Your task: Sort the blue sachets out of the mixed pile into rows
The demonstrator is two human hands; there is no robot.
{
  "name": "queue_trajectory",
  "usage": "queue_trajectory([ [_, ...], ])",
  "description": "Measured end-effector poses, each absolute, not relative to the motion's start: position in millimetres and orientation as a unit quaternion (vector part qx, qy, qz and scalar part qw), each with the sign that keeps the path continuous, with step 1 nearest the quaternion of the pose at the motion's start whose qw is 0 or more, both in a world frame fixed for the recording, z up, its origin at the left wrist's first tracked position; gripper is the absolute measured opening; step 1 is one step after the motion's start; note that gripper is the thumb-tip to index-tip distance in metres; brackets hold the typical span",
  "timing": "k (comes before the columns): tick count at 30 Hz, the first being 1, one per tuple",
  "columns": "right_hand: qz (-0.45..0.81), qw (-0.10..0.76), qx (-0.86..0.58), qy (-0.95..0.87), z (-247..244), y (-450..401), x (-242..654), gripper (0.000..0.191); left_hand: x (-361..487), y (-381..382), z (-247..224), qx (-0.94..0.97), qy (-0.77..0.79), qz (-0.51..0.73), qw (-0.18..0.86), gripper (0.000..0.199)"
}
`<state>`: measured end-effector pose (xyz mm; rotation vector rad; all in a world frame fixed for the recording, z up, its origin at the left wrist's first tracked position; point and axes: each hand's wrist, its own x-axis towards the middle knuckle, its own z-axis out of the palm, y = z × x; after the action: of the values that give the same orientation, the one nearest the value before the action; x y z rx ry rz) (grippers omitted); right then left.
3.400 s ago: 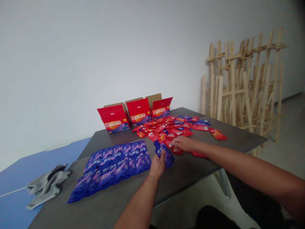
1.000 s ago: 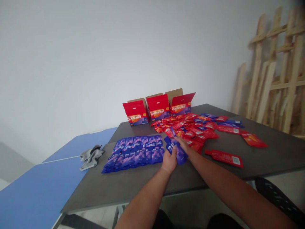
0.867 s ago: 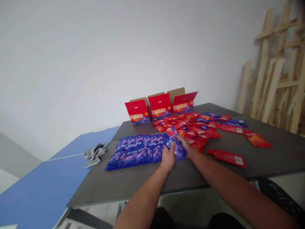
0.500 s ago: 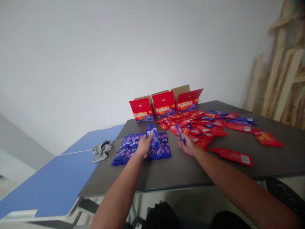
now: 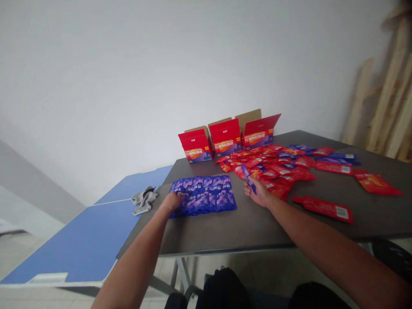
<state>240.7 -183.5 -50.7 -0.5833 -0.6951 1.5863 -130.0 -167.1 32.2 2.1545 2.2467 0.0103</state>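
A dark grey table [image 5: 225,236] stands by a plain pale wall [image 5: 128,86], with a lower blue surface [image 5: 80,244] on its left; pale wooden slats [image 5: 391,94] lean at the far right; three open cartons [image 5: 226,139] stand along the back of the table. The right hand [image 5: 258,193] grips a blue pouch [image 5: 248,178] between thumb and fingers, its thin edge turned up, just in front of a loose heap of pouches [image 5: 273,169]; the left hand [image 5: 174,201] is at the left end of the blue pouch rows [image 5: 209,197], its fingertips hidden, so I cannot tell whether they pinch one. The pouches are glossy, flat and narrow-necked; the cartons are red printed cardboard, brown inside; a grey cloth [image 5: 144,199] lies crumpled.
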Motion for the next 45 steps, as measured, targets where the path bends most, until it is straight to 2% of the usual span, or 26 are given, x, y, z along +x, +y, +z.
queue_trajectory([
  [7, 0.675, 0.607, -0.274, -0.317, -50.6, -183.2, 240.3, 0.026, -131.0, -158.7, 26.9, 0.706, 0.706, -0.052, 0.017, 0.029],
  [15, 0.682, 0.606, -0.261, -0.317, -46.5, -187.0, 239.7, 0.025, -136.0, -165.2, 28.5, 0.654, 0.755, -0.037, 0.008, 0.048],
  [22, 0.645, 0.605, -0.275, -0.376, -45.3, -190.7, 236.7, 0.03, -78.8, -172.8, 47.4, 0.704, 0.708, 0.05, 0.015, 0.029],
  [23, 0.63, 0.607, -0.285, -0.392, -45.0, -191.7, 235.9, 0.035, -62.1, -175.5, 48.2, 0.728, 0.682, 0.071, 0.033, 0.029],
  [26, 0.599, 0.602, -0.307, -0.43, -43.8, -195.0, 234.1, 0.054, -6.7, -186.9, 47.0, 0.776, 0.549, 0.219, 0.221, 0.034],
  [30, 0.59, 0.578, -0.313, -0.468, -42.7, -197.9, 233.3, 0.063, 54.2, -195.8, 42.5, 0.657, 0.501, 0.313, 0.468, 0.048],
  [32, 0.588, 0.566, -0.307, -0.49, -43.8, -197.7, 233.1, 0.067, 71.3, -192.9, 39.3, 0.598, 0.489, 0.342, 0.534, 0.047],
  [35, 0.594, 0.564, -0.29, -0.494, -47.9, -195.5, 232.8, 0.067, 80.8, -182.7, 32.2, 0.583, 0.481, 0.369, 0.541, 0.033],
  [38, 0.613, 0.568, -0.273, -0.477, -51.1, -193.1, 232.6, 0.058, 78.4, -174.3, 23.9, 0.582, 0.47, 0.391, 0.536, 0.023],
  [45, 0.653, 0.568, -0.284, -0.413, -50.4, -189.6, 234.9, 0.035, 77.9, -180.3, 11.2, 0.577, 0.423, 0.435, 0.547, 0.032],
])
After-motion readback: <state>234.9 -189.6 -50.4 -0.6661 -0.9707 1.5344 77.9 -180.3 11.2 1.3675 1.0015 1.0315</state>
